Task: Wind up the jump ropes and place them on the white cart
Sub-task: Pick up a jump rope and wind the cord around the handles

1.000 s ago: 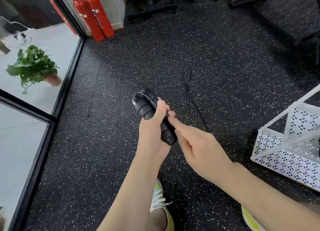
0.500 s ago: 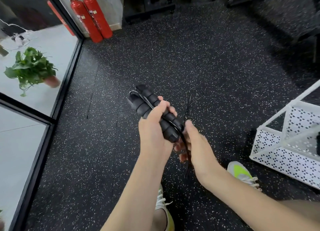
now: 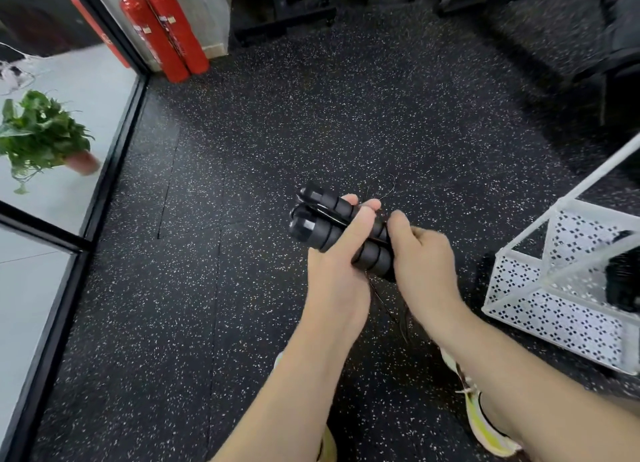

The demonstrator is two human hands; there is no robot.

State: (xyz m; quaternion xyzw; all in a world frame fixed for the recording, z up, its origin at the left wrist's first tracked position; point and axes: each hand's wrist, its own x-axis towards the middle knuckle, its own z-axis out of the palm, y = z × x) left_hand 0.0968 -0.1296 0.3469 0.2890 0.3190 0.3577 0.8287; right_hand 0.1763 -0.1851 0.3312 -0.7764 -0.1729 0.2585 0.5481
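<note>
While held mid-scene above floor: jump rope handles (image 3: 332,229) gripped side by side in left hand (image 3: 341,271); right hand (image 3: 424,264) curled round near end. Cord tail (image 3: 388,309) dangling, winding judged unfinished. White cart (image 3: 540,298) right, placement pending.

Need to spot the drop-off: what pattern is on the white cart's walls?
Small dark diamond-shaped perforations across the white cart, clearest in the head view.

Left hand (image 3: 337,274) and right hand (image 3: 424,264) grip black jump-rope handles (image 3: 332,227); white cart (image 3: 554,288) nearby.
</note>
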